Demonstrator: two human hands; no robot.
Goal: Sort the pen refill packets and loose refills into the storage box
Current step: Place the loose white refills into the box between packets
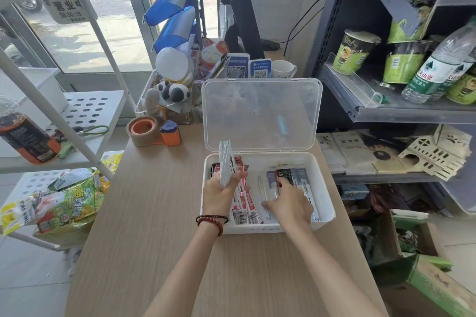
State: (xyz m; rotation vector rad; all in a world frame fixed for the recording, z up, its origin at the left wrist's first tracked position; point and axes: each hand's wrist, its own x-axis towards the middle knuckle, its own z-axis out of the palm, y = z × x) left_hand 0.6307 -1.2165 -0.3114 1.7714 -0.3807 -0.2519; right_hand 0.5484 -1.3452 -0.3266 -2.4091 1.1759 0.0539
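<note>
White plastic formed the storage box, which stood on the wooden counter with its clear lid raised upright behind it.

Head view, the only one supplied: the left hand was over the box's left end, fingers curled round a bundle of loose refills, which stood nearly upright out of the fist. The right hand lay palm down inside the right half of the box, thumb spread and fingertips on the dark packets. Whether it pinched a packet or merely pressed on it could not be told, as the hand hid its own fingers.

Contents noted: red packets lay lengthwise on the left, partly under the left hand, and the dark packets lay on the right. A few clear refills lay between the two groups.

Progress, as judged: the packets appeared already grouped by kind inside the box, and no packets were seen out on the counter. Left to do were setting down the held bundle and tidying the dark group. The task was assessed as well advanced. A tape dispenser stood apart, to the rear left.
</note>
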